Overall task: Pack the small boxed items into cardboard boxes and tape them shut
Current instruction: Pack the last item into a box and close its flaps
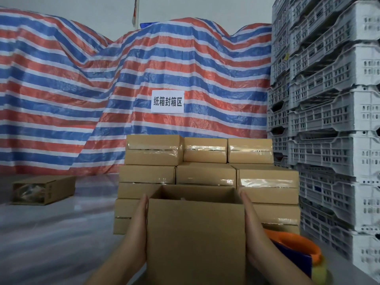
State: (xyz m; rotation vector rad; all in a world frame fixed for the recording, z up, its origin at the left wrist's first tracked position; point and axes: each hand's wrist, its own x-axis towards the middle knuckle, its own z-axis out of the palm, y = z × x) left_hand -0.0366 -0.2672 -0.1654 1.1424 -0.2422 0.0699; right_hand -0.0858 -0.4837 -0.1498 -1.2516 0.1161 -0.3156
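Observation:
An open-topped cardboard box (195, 239) is held up in front of me, low in the middle of the view. My left hand (138, 229) presses flat against its left side with straight fingers. My right hand (253, 229) presses flat against its right side the same way. Little of the box's inside shows; what it holds is unclear. Behind it stands a stack of taped-shut cardboard boxes (205, 173), in several rows.
An orange and blue tape dispenser (296, 251) lies at the lower right. Stacked grey plastic crates (329, 120) fill the right side. A striped tarp (102, 89) with a white sign (167, 101) covers the background. A carton on its side (44, 189) sits at the left on the floor.

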